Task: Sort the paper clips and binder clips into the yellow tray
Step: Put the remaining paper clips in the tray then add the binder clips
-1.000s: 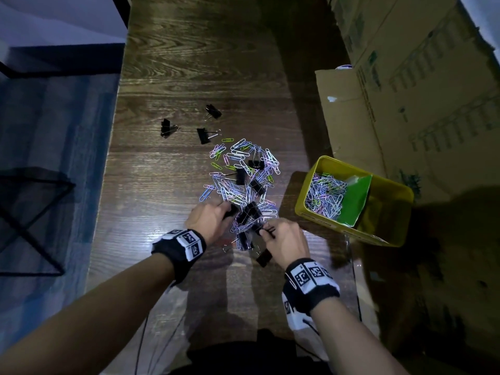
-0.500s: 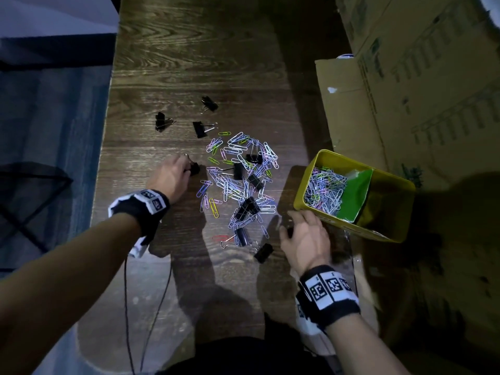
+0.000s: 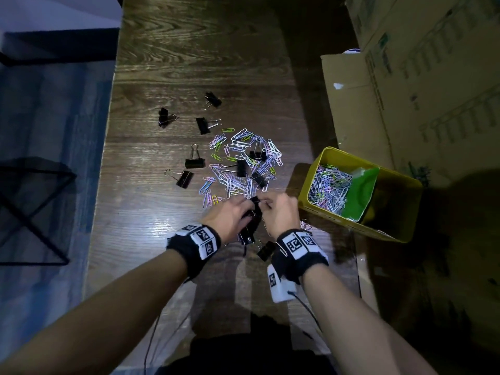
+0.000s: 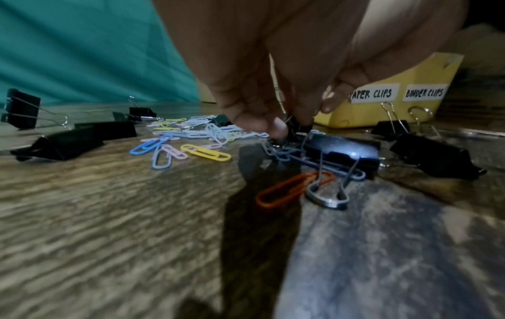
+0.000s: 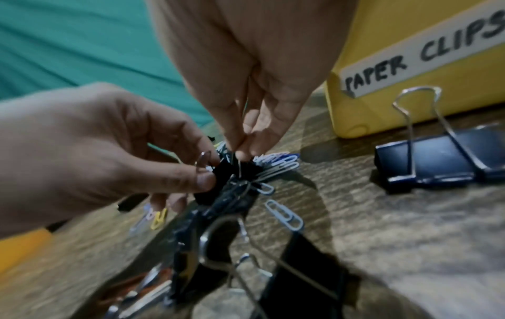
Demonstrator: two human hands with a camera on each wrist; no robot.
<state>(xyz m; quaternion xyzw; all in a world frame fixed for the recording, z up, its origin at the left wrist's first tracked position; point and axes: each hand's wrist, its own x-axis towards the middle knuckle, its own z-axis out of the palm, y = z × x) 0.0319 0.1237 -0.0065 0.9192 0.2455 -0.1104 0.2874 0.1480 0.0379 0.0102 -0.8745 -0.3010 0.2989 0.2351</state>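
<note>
Dim scene, glare on table (image 3: 151, 226), blurred wrist views, warped edges

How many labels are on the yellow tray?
2, side by side on one wall of the yellow tray: PAPER CLIPS label left, BINDER CLIPS label right. Other walls are hidden.

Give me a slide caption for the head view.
Both hands pinch a black binder clip at the paper-clip pile's near edge, beside the yellow tray.

Yellow tray (image 4: 355, 116) labels read "PAPER CLIPS", "BINDER CLIPS".
</note>
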